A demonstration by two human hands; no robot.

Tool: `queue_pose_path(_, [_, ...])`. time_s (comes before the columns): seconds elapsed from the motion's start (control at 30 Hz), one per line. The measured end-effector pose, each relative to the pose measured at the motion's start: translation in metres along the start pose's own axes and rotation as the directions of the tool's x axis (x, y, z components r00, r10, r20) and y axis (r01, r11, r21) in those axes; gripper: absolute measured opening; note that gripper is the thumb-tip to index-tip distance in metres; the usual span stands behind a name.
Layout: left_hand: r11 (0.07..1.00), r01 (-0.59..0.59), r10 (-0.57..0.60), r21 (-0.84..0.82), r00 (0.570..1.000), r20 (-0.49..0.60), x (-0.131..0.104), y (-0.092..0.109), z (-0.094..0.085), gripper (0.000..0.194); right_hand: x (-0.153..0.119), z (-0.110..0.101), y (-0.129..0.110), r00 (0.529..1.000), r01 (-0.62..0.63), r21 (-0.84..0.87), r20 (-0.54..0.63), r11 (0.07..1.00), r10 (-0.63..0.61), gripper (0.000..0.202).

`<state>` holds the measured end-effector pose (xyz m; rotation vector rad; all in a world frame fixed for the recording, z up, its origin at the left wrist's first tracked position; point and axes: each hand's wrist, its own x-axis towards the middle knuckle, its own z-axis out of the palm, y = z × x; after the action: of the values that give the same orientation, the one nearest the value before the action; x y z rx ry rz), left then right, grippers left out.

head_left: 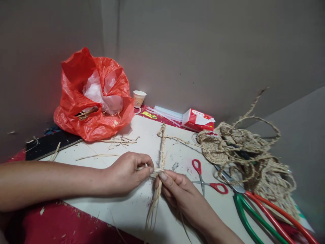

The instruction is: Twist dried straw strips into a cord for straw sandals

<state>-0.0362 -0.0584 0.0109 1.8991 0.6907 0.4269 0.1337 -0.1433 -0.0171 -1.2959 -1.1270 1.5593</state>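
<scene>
A narrow braid of pale straw [163, 145] stands out from the middle of the white board, its loose strands [152, 206] hanging toward me below my hands. My left hand [130, 171] pinches a straw strand between thumb and fingers, just left of the braid. My right hand [176, 189] grips the braid's lower end, thumb on top, where the strands cross. From the braid's top a thin twisted cord [180, 140] runs right to a heap of woven straw rope [228, 145].
Red-handled scissors [202, 183] lie open right of my right hand, beside large shears [243, 196] with green and red handles. Behind are a red plastic bag [96, 118], a paper cup [139, 98] and a tissue pack [198, 120]. Loose straw [122, 140] lies near the bag.
</scene>
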Motion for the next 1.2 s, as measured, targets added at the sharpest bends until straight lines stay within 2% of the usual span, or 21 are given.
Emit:
queue_pose_path(0.17, [0.996, 0.012, -0.014, 0.089, 0.999, 0.028, -0.002, -0.003, 0.004, 0.012, 0.000, 0.001, 0.000, 1.000, -0.007, -0.045, -0.001, 0.999, 0.007, 0.038])
queue_pose_path(0.37, [0.960, -0.135, 0.135, 0.247, 0.991, 0.017, -0.004, -0.002, 0.003, 0.009, 0.000, 0.001, 0.000, 1.000, -0.005, -0.106, -0.022, 0.994, 0.003, 0.041])
queue_pose_path(0.47, [0.964, -0.152, 0.161, 0.219, 0.987, -0.026, 0.001, 0.000, 0.001, 0.011, 0.000, 0.000, 0.000, 1.000, -0.006, -0.103, -0.014, 0.995, 0.005, 0.040])
queue_pose_path(0.53, [0.996, -0.059, 0.059, 0.060, 0.998, 0.012, 0.006, 0.002, 0.002, 0.017, 0.000, -0.001, 0.001, 1.000, -0.004, -0.090, -0.010, 0.996, 0.003, 0.039])
queue_pose_path(0.57, [0.998, 0.037, -0.032, -0.059, 0.996, 0.086, 0.009, 0.002, 0.003, 0.018, 0.000, -0.001, 0.001, 1.000, -0.002, -0.084, -0.007, 0.997, 0.002, 0.038])
queue_pose_path(0.6, [0.973, 0.154, -0.121, -0.173, 0.975, 0.186, 0.011, 0.003, 0.004, 0.017, 0.000, -0.001, 0.001, 1.000, -0.003, -0.078, -0.005, 0.997, 0.002, 0.037])
queue_pose_path(0.67, [0.888, 0.342, -0.228, -0.308, 0.908, 0.352, 0.015, 0.002, 0.008, 0.012, 0.000, -0.001, 0.002, 1.000, -0.005, -0.076, -0.004, 0.997, 0.005, 0.036])
queue_pose_path(0.7, [0.861, 0.386, -0.251, -0.332, 0.889, 0.382, 0.016, 0.001, 0.009, 0.010, 0.000, -0.001, 0.001, 1.000, -0.005, -0.083, -0.006, 0.997, 0.005, 0.036])
queue_pose_path(0.73, [0.855, 0.394, -0.259, -0.338, 0.889, 0.379, 0.016, 0.001, 0.010, 0.009, 0.000, -0.001, 0.001, 1.000, -0.004, -0.095, -0.011, 0.995, 0.003, 0.037])
queue_pose_path(0.87, [0.927, 0.265, -0.195, -0.266, 0.945, 0.263, 0.013, -0.001, 0.010, 0.007, 0.000, 0.002, -0.005, 0.999, 0.032, -0.170, -0.033, 0.985, -0.038, 0.040])
queue_pose_path(0.97, [0.991, 0.077, -0.060, -0.107, 0.987, 0.147, 0.010, 0.001, 0.008, 0.007, 0.000, 0.004, -0.010, 0.995, 0.072, -0.249, -0.050, 0.966, -0.087, 0.038])
queue_pose_path(1.03, [1.000, -0.021, 0.023, -0.023, 0.993, 0.116, 0.008, 0.002, 0.008, 0.011, 0.000, 0.005, -0.012, 0.993, 0.087, -0.289, -0.053, 0.953, -0.106, 0.038])
queue_pose_path(1.1, [0.998, -0.060, 0.060, 0.003, 0.991, 0.120, 0.008, 0.002, 0.008, 0.016, 0.000, 0.005, -0.013, 0.993, 0.091, -0.312, -0.042, 0.946, -0.110, 0.039])
queue_pose_path(1.2, [0.999, -0.046, 0.048, -0.017, 0.991, 0.128, 0.009, 0.001, 0.008, 0.018, -0.001, 0.002, -0.013, 0.997, 0.074, -0.293, -0.014, 0.953, -0.082, 0.038])
